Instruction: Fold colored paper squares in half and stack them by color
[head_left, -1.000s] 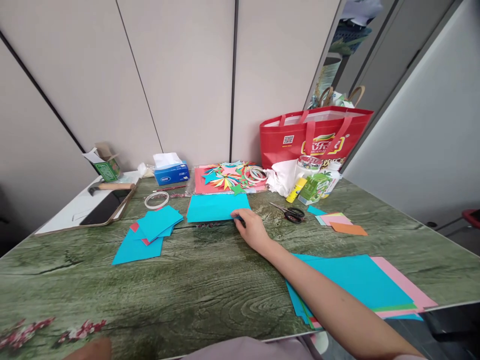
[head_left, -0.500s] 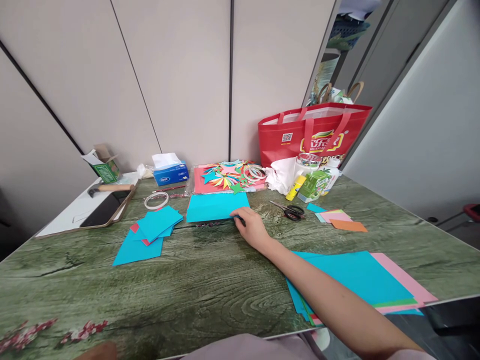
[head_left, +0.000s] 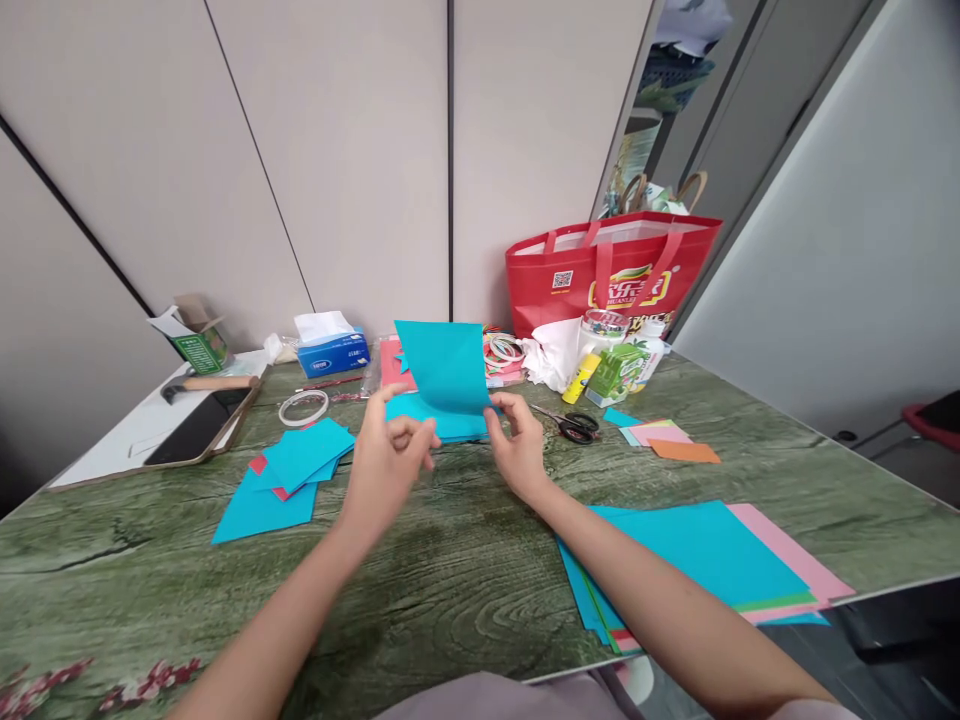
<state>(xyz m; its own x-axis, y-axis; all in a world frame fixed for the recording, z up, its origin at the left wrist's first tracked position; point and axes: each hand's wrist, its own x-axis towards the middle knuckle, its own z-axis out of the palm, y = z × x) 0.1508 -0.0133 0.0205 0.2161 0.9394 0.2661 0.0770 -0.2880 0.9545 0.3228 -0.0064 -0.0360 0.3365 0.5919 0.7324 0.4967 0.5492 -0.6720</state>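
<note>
A blue paper sheet stands lifted off the green wood-grain table, its upper flap raised towards me. My right hand pinches the sheet's lower right corner. My left hand hovers at its lower left edge, fingers curled, thumb and forefinger close to the paper. More blue paper lies flat beneath the lifted flap.
Blue and red cut squares lie to the left, a stack of coloured sheets at the right edge. Scissors, a glue stick, tape rings, a tissue box, a red bag and a phone stand further back.
My right hand has lifted the blue sheet from flat on the table so its flap stands up. My left hand has come up from below the frame to the sheet's left edge.
</note>
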